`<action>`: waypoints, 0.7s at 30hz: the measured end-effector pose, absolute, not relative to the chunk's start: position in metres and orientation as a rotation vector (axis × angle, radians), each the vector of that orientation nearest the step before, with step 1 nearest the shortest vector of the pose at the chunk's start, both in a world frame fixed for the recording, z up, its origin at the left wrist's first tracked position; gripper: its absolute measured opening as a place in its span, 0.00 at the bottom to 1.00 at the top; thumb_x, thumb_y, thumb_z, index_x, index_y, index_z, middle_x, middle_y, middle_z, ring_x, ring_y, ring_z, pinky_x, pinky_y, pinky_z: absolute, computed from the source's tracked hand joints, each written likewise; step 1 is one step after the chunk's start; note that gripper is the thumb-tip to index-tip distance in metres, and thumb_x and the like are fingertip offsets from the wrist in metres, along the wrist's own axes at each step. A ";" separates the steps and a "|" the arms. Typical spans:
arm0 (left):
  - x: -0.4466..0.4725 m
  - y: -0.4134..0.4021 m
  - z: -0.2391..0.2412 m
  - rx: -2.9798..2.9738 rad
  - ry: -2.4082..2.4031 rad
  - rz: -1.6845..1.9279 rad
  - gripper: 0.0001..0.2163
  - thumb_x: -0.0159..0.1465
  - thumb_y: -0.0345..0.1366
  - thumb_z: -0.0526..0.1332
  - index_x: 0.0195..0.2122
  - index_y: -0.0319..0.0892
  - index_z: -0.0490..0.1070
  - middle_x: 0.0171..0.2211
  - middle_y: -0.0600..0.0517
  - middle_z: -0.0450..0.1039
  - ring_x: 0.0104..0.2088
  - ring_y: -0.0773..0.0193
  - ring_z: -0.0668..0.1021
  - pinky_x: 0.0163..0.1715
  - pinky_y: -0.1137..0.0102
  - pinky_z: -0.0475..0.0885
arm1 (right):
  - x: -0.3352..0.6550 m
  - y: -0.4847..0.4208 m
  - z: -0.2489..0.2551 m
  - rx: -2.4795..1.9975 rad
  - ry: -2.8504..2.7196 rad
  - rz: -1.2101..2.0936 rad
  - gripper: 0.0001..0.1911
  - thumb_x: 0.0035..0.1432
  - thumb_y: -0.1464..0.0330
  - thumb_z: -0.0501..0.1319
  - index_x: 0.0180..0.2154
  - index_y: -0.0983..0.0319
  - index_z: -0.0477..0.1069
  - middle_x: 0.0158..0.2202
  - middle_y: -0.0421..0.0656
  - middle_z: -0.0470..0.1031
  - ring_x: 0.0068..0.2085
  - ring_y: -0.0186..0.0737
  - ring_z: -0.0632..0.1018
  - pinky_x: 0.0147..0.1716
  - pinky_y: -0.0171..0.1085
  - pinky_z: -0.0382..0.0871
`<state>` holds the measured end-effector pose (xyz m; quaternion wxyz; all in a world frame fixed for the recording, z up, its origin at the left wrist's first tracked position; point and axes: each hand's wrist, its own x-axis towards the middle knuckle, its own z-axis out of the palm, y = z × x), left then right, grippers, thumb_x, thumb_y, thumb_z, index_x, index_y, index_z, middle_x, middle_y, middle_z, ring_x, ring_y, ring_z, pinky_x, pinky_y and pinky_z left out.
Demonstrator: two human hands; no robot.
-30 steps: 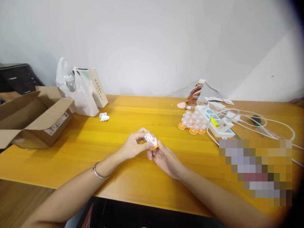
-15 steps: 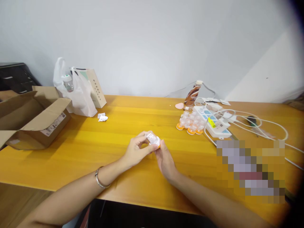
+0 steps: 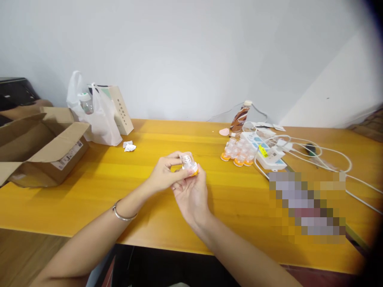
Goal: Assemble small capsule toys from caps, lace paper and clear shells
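Observation:
In front of me, above the table, is a small clear plastic bottle (image 3: pixel 187 159) with an orange-and-white cap, tilted with the cap toward my right hand. My left hand (image 3: pixel 163 174) grips it, thumb along the cap's near side and fingers behind the clear body. Palm turned up, my right hand (image 3: pixel 193 197) cups the cap end, its thumb against the orange rim; some of its fingers are hidden beneath. Several similar clear bottles (image 3: pixel 238 149) stand in a cluster to the right, orange caps down.
A power strip (image 3: pixel 273 163) with white cables lies right of the cluster, a brown drink bottle (image 3: pixel 240 117) behind it. At left are an open cardboard box (image 3: pixel 60 163), a white plastic bag (image 3: pixel 104 129), a beige box (image 3: pixel 121 111) and crumpled foil (image 3: pixel 129 148).
The bottle has risen and shifted slightly left with my left hand. My right hand has turned palm up and come in beneath the cap. The view has shifted slightly.

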<state>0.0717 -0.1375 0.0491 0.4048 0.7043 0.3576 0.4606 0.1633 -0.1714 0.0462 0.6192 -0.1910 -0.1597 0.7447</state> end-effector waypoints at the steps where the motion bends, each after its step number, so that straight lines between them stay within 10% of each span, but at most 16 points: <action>1: 0.071 -0.137 0.050 1.803 0.899 1.163 0.08 0.53 0.40 0.64 0.27 0.40 0.74 0.33 0.50 0.67 0.34 0.66 0.72 0.33 0.70 0.71 | 0.163 -0.171 0.047 -0.409 -0.343 1.748 0.14 0.57 0.61 0.45 0.26 0.59 0.61 0.16 0.32 0.50 0.16 0.28 0.52 0.18 0.29 0.53; 7: 0.069 -0.137 0.053 1.934 0.878 1.219 0.06 0.51 0.37 0.65 0.26 0.40 0.75 0.33 0.50 0.67 0.35 0.65 0.72 0.38 0.68 0.71 | 0.167 -0.170 0.044 -0.439 -0.365 1.881 0.13 0.56 0.60 0.46 0.25 0.59 0.59 0.16 0.33 0.53 0.16 0.29 0.52 0.19 0.31 0.54; 15: 0.073 -0.146 0.055 1.708 0.951 1.204 0.09 0.55 0.40 0.62 0.26 0.39 0.75 0.34 0.50 0.66 0.21 0.76 0.68 0.12 0.80 0.63 | 0.169 -0.175 0.034 -0.435 -0.616 1.651 0.15 0.57 0.55 0.48 0.30 0.58 0.63 0.25 0.37 0.61 0.25 0.32 0.63 0.29 0.34 0.63; 21: 0.074 -0.148 0.052 1.729 1.008 1.264 0.06 0.55 0.37 0.62 0.29 0.41 0.76 0.30 0.50 0.66 0.36 0.65 0.70 0.28 0.75 0.68 | 0.164 -0.174 0.023 -0.510 -0.743 1.442 0.11 0.56 0.57 0.51 0.33 0.57 0.64 0.37 0.40 0.69 0.40 0.35 0.70 0.41 0.36 0.65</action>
